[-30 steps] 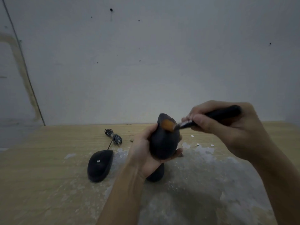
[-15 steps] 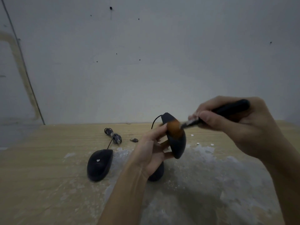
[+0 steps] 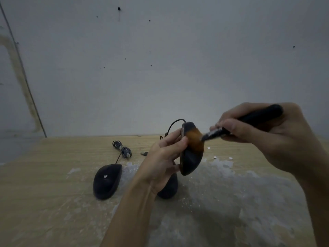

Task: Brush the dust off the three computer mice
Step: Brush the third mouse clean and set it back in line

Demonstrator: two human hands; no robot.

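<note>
Just right of the frame's centre, the left hand holds one black mouse lifted clear of the table, turned on edge so its long axis runs nearly top to bottom of the picture, nose up, with its cable arching away from the top. The fingers are curled against the mouse's left flank, the fingertips lying along its edge, so this grip is closed round the mouse body.

The right hand comes in from the right of the frame, and its grip is a pinch: thumb and fingers pressed together round the black handle of the brush, which points leftward and slightly down. The orange bristles lie against the upper right face of the held mouse, so brush and mouse touch there. The mouse lies directly left of the brush hand. Since the long axis runs downward from the bristles, the lower half of the shell looks to be the part a further stroke would need to cover.

A second mouse lies flat on the table at lower left of centre, its bundled cable behind it. A third mouse sits on the table just under the left hand, partly hidden. Pale dust and flecks are scattered over the table around them.
</note>
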